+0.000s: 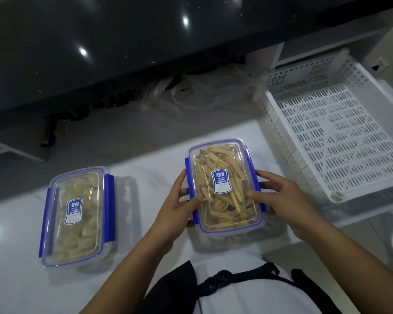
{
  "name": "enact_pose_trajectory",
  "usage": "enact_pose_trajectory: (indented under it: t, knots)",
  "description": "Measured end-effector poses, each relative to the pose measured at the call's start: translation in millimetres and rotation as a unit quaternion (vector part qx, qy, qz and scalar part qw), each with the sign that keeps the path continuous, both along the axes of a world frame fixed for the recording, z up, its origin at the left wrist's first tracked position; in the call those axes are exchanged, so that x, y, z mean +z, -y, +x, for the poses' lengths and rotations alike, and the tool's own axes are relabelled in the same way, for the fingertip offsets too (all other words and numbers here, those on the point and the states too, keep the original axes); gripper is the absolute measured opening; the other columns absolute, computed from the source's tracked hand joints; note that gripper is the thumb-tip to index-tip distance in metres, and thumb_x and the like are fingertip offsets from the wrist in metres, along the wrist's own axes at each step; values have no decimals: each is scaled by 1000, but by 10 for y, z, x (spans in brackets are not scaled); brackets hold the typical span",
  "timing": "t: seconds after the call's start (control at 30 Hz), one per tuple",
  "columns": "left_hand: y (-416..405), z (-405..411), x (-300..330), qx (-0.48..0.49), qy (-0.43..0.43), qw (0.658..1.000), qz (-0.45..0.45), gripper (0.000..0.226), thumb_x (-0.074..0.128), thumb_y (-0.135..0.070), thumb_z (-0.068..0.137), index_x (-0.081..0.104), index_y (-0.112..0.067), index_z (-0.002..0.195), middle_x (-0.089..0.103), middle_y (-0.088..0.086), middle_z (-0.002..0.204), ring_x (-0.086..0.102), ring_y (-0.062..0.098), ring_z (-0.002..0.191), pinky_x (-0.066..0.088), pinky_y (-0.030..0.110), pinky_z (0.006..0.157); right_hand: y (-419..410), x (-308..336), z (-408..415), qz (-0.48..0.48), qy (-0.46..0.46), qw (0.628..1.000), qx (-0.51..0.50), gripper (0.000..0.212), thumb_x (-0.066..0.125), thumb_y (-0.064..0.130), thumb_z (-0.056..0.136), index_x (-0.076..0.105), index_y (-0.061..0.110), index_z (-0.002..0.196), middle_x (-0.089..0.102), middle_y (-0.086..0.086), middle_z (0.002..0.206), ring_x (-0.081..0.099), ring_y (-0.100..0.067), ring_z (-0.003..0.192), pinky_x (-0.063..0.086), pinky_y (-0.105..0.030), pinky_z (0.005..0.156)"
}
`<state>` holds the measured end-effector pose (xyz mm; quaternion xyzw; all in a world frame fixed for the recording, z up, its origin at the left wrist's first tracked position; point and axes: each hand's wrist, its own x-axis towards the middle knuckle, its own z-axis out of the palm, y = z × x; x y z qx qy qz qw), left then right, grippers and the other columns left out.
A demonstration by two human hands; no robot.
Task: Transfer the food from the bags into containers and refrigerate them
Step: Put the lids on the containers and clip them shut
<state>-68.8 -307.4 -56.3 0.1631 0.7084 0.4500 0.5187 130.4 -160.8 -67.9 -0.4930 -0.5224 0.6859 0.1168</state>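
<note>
A clear lidded container with blue clips (225, 184), filled with yellow strips of food, is held between both hands above the white counter. My left hand (179, 205) grips its left side, thumb on the lid. My right hand (279, 196) grips its right side, thumb on the lid too. A second container of the same kind (77, 216), filled with pale chunks, lies closed on the counter at the left. Two crumpled clear plastic bags (191, 94) lie on the grey floor beyond the counter.
A white perforated plastic basket (340, 137) stands at the right, past the counter's edge. A dark glossy surface (100, 41) fills the top of the view. The white marble counter (14, 257) runs along the bottom.
</note>
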Motion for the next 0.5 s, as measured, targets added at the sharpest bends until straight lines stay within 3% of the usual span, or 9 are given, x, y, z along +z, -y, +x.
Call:
enact_pose_trajectory:
  t: [0.2, 0.37, 0.5]
  knots:
    - [107, 21, -93, 27, 87, 996, -11, 39, 63, -32, 95, 57, -32, 134, 75, -5, 112, 73, 13, 99, 60, 33, 75, 148, -11, -32, -79, -20, 997, -19, 43, 73, 17, 87, 62, 22, 128, 77, -7, 102, 76, -26, 88, 57, -35, 66]
    - [161, 67, -85, 3, 101, 995, 10, 46, 69, -24, 91, 55, -34, 134, 75, -3, 113, 73, 16, 101, 60, 32, 75, 331, 26, 36, -91, -49, 994, -35, 53, 73, 11, 85, 58, 27, 133, 76, -8, 107, 75, -27, 93, 58, -31, 64]
    - [222, 108, 3, -16, 89, 995, 33, 51, 71, -36, 83, 54, -42, 130, 73, -11, 115, 72, 10, 103, 61, 37, 78, 537, 112, 162, -104, -123, 984, -72, 58, 71, 9, 83, 56, 31, 135, 70, -8, 123, 71, -31, 106, 60, -43, 79]
